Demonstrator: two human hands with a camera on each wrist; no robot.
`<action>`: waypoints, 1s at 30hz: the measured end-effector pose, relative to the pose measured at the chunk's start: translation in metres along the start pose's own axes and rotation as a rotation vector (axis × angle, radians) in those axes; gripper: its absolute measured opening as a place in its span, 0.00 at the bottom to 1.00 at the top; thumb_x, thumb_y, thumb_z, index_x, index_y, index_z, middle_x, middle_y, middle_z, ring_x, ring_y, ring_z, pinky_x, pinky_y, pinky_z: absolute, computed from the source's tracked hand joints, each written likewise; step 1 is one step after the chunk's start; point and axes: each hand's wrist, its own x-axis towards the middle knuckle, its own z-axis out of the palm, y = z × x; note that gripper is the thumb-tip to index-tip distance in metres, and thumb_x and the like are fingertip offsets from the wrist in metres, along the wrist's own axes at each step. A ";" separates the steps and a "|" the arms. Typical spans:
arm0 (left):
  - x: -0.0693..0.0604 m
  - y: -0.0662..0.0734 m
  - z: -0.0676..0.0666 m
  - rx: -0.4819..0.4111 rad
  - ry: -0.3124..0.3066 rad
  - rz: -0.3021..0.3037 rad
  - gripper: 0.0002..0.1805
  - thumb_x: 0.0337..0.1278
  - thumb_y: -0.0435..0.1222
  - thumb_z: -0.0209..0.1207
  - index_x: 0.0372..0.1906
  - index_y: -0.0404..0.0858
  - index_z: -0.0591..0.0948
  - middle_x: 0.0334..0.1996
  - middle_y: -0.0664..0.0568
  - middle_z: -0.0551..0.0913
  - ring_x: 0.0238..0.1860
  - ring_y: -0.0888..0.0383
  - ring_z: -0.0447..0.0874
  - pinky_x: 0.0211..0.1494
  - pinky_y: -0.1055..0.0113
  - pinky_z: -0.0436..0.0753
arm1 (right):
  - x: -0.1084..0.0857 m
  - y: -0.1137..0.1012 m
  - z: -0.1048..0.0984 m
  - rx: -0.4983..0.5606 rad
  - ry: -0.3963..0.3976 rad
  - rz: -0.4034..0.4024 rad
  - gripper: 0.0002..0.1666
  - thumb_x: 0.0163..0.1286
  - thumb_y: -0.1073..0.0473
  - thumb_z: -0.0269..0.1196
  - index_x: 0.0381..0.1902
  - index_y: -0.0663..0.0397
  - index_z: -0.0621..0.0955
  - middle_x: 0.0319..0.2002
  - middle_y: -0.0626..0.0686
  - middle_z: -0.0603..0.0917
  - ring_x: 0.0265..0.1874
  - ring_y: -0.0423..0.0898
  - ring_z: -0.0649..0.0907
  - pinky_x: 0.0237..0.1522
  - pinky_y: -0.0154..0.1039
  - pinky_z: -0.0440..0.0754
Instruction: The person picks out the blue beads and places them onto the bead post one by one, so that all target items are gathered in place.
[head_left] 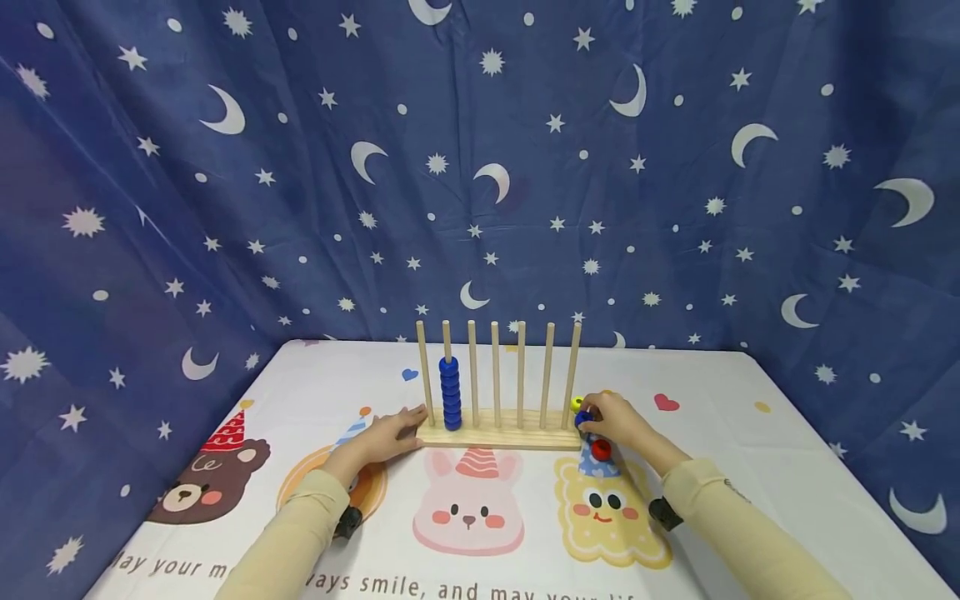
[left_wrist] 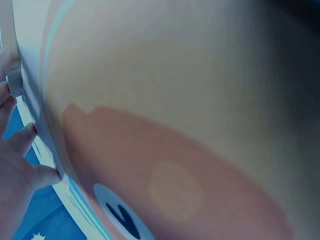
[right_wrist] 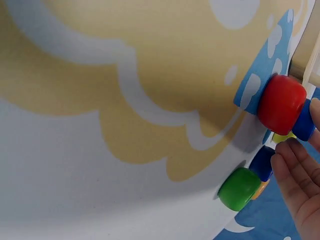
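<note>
A wooden peg abacus (head_left: 498, 429) has a flat base and several upright rods. Blue beads (head_left: 451, 396) are stacked on its second rod from the left. My left hand (head_left: 390, 435) grips the left end of the base, thumb at the near corner and fingers farther back. Beyond the base's right end, my right hand (head_left: 617, 419) pinches a blue bead (right_wrist: 303, 122) between thumb and fingertips. Close to that hand on the cloth are a red bead (right_wrist: 282, 105), a yellow bead (head_left: 577, 403), another blue bead (right_wrist: 262, 162), a green bead (right_wrist: 240, 189) and an orange bead (right_wrist: 261, 189).
A white cloth (head_left: 705, 383) printed with cartoon animals and lettering covers the table. Behind the table hangs a blue curtain (head_left: 525, 167) with moons and stars. Black wrist cameras show under the left sleeve (head_left: 300, 517) and right sleeve (head_left: 738, 525).
</note>
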 end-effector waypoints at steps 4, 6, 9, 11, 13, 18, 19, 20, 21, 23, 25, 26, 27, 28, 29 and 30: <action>-0.002 0.000 0.000 -0.006 -0.002 -0.003 0.32 0.63 0.40 0.56 0.67 0.29 0.64 0.69 0.35 0.61 0.68 0.28 0.54 0.61 0.23 0.46 | -0.004 -0.003 0.001 0.016 -0.004 0.012 0.14 0.55 0.62 0.69 0.37 0.66 0.81 0.30 0.57 0.82 0.30 0.48 0.78 0.39 0.45 0.82; -0.003 -0.001 0.002 -0.007 -0.006 -0.012 0.32 0.63 0.40 0.56 0.68 0.30 0.63 0.69 0.35 0.61 0.68 0.29 0.53 0.61 0.23 0.45 | -0.007 -0.003 0.000 0.013 0.000 0.002 0.14 0.55 0.63 0.69 0.38 0.66 0.81 0.31 0.57 0.82 0.31 0.50 0.80 0.39 0.46 0.82; -0.006 -0.003 0.004 -0.004 -0.006 -0.019 0.32 0.63 0.40 0.56 0.68 0.29 0.63 0.69 0.35 0.60 0.68 0.29 0.54 0.61 0.23 0.45 | -0.011 -0.005 -0.003 0.001 -0.002 -0.001 0.15 0.56 0.62 0.69 0.39 0.65 0.80 0.31 0.56 0.82 0.31 0.49 0.81 0.40 0.46 0.82; -0.007 -0.004 0.004 0.000 -0.001 -0.015 0.32 0.63 0.40 0.56 0.67 0.29 0.63 0.69 0.35 0.61 0.68 0.29 0.54 0.61 0.23 0.46 | -0.013 -0.007 -0.005 -0.009 -0.009 -0.003 0.15 0.57 0.62 0.69 0.40 0.65 0.80 0.31 0.56 0.82 0.31 0.48 0.80 0.39 0.45 0.82; -0.007 -0.003 0.003 -0.003 -0.001 -0.010 0.32 0.63 0.39 0.56 0.67 0.28 0.63 0.69 0.34 0.61 0.68 0.28 0.54 0.61 0.24 0.47 | -0.015 -0.010 -0.007 -0.016 -0.020 0.009 0.17 0.57 0.61 0.69 0.42 0.65 0.80 0.32 0.55 0.82 0.31 0.46 0.79 0.40 0.45 0.83; -0.007 -0.003 0.004 -0.012 -0.016 -0.011 0.32 0.63 0.40 0.56 0.68 0.29 0.63 0.69 0.34 0.61 0.68 0.29 0.54 0.62 0.24 0.47 | -0.021 -0.014 -0.013 -0.013 -0.012 -0.065 0.16 0.57 0.62 0.69 0.41 0.65 0.80 0.33 0.54 0.83 0.31 0.46 0.82 0.39 0.44 0.84; -0.006 -0.002 0.005 -0.012 -0.018 -0.011 0.32 0.63 0.40 0.56 0.68 0.29 0.63 0.69 0.35 0.61 0.68 0.29 0.53 0.62 0.24 0.47 | -0.022 -0.015 -0.013 -0.005 -0.007 -0.087 0.16 0.57 0.62 0.68 0.41 0.65 0.80 0.33 0.54 0.83 0.31 0.46 0.82 0.38 0.43 0.84; -0.005 -0.002 0.005 -0.012 -0.018 -0.012 0.32 0.63 0.40 0.56 0.68 0.30 0.63 0.69 0.35 0.61 0.69 0.29 0.54 0.62 0.24 0.47 | -0.023 -0.015 -0.014 0.001 -0.001 -0.110 0.16 0.57 0.62 0.68 0.41 0.65 0.80 0.33 0.54 0.84 0.31 0.46 0.83 0.38 0.43 0.84; -0.004 -0.002 0.004 -0.010 -0.018 -0.011 0.32 0.63 0.40 0.56 0.68 0.30 0.63 0.69 0.35 0.61 0.69 0.29 0.53 0.62 0.24 0.47 | -0.023 -0.016 -0.014 0.007 0.005 -0.129 0.16 0.57 0.62 0.68 0.42 0.65 0.80 0.33 0.54 0.84 0.31 0.46 0.83 0.37 0.42 0.84; -0.002 -0.002 0.004 -0.002 -0.018 -0.006 0.32 0.63 0.40 0.56 0.68 0.30 0.63 0.69 0.36 0.61 0.69 0.30 0.53 0.62 0.24 0.47 | -0.025 -0.018 -0.015 0.019 0.019 -0.162 0.16 0.57 0.63 0.68 0.42 0.66 0.80 0.33 0.54 0.84 0.31 0.47 0.84 0.36 0.41 0.84; 0.000 -0.002 0.002 0.007 -0.019 -0.002 0.32 0.64 0.41 0.55 0.68 0.30 0.63 0.70 0.37 0.60 0.69 0.30 0.53 0.62 0.25 0.47 | -0.026 -0.021 -0.015 0.030 0.028 -0.193 0.16 0.57 0.64 0.68 0.42 0.67 0.80 0.33 0.55 0.84 0.30 0.47 0.84 0.35 0.41 0.84; 0.001 -0.002 0.002 0.011 -0.020 0.000 0.32 0.64 0.41 0.55 0.68 0.31 0.63 0.70 0.37 0.60 0.69 0.30 0.53 0.63 0.25 0.47 | -0.027 -0.022 -0.016 0.032 0.031 -0.206 0.16 0.57 0.64 0.68 0.42 0.67 0.80 0.33 0.55 0.84 0.30 0.47 0.84 0.35 0.40 0.84; 0.001 -0.002 0.001 0.013 -0.019 0.001 0.32 0.64 0.41 0.55 0.68 0.30 0.63 0.70 0.37 0.60 0.69 0.30 0.53 0.63 0.25 0.47 | -0.028 -0.023 -0.016 0.032 0.032 -0.217 0.16 0.57 0.65 0.67 0.43 0.67 0.80 0.34 0.56 0.85 0.30 0.47 0.84 0.35 0.40 0.84; 0.001 -0.003 0.001 0.018 -0.018 0.005 0.32 0.64 0.41 0.55 0.68 0.30 0.63 0.69 0.36 0.60 0.69 0.30 0.53 0.62 0.25 0.48 | -0.028 -0.025 -0.016 0.036 0.032 -0.226 0.16 0.57 0.66 0.67 0.43 0.68 0.80 0.34 0.56 0.85 0.30 0.47 0.84 0.36 0.41 0.85; 0.001 -0.002 0.000 0.017 -0.017 0.004 0.32 0.64 0.41 0.55 0.68 0.30 0.63 0.69 0.36 0.60 0.69 0.29 0.53 0.62 0.25 0.48 | -0.029 -0.026 -0.016 0.037 0.031 -0.234 0.16 0.57 0.66 0.67 0.43 0.68 0.80 0.34 0.56 0.85 0.30 0.46 0.84 0.36 0.40 0.85; 0.001 -0.003 0.000 0.016 -0.015 0.003 0.32 0.64 0.41 0.55 0.68 0.30 0.62 0.69 0.36 0.60 0.69 0.29 0.53 0.62 0.25 0.48 | -0.029 -0.028 -0.016 0.039 0.029 -0.242 0.16 0.57 0.66 0.67 0.43 0.68 0.80 0.34 0.56 0.85 0.30 0.46 0.84 0.36 0.41 0.85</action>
